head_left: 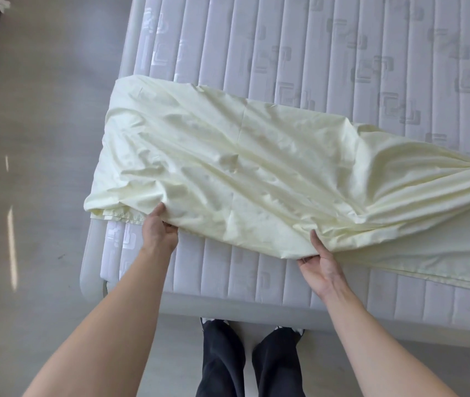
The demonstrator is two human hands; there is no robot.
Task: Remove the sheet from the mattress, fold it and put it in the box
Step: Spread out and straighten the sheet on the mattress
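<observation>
Grey floor (50, 138) surrounds one quilted white mattress (342, 53), on which a single pale yellow sheet (242, 167) lies partly folded (a wrinkled band running from the mattress's left edge off toward the right side of the view). Two hands meet the sheet's near edge. Reaching forward, the left hand (160, 229) has its thumb on top of the fabric and its fingers tucked beneath, pinching the edge near the left corner. Farther right along the same edge, the right hand (321, 266) is turned palm up, its thumb over the cloth and its fingers curled under the fold, gripping it. Both forearms are bare and stretched out. Below the mattress edge, two dark trouser legs (222, 359) stand on the floor.
</observation>
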